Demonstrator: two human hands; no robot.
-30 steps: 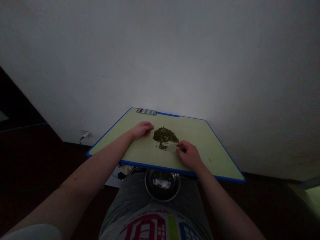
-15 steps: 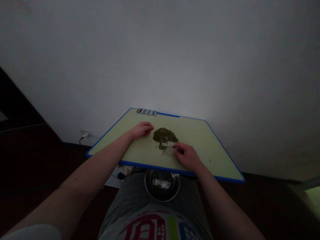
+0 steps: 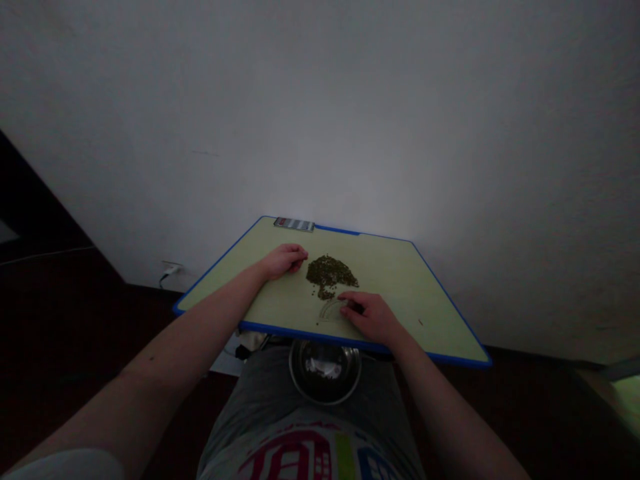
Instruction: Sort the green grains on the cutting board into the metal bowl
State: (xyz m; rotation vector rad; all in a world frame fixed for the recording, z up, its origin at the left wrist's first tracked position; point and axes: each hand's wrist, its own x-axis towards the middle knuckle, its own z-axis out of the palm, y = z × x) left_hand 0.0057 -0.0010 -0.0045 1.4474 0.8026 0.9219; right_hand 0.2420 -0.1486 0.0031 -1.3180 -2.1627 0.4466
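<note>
A pile of small dark green beans (image 3: 330, 272) lies on a pale yellow table (image 3: 400, 293) with a blue edge. My right hand (image 3: 369, 315) pinches a clear protractor (image 3: 329, 311) that lies low over the tabletop, just on the near side of the pile. A few beans lie loose around it. My left hand (image 3: 286, 260) rests on the table left of the pile, its fingers curled together; whether anything is between them is hidden. Below the table's near edge, a shiny metal bowl (image 3: 325, 390) sits in my lap with something dark inside.
A phone (image 3: 294, 225) with a lit screen lies at the far left edge of the table. A small reddish speck (image 3: 421, 323) is on the right side. The wall (image 3: 350, 133) rises right behind the table, and a plug (image 3: 171, 271) sits in it at left.
My right hand has moved the protractor slightly toward me and to the left, away from the pile. A bean now lies nearer the front edge. My left hand has stayed in place.
</note>
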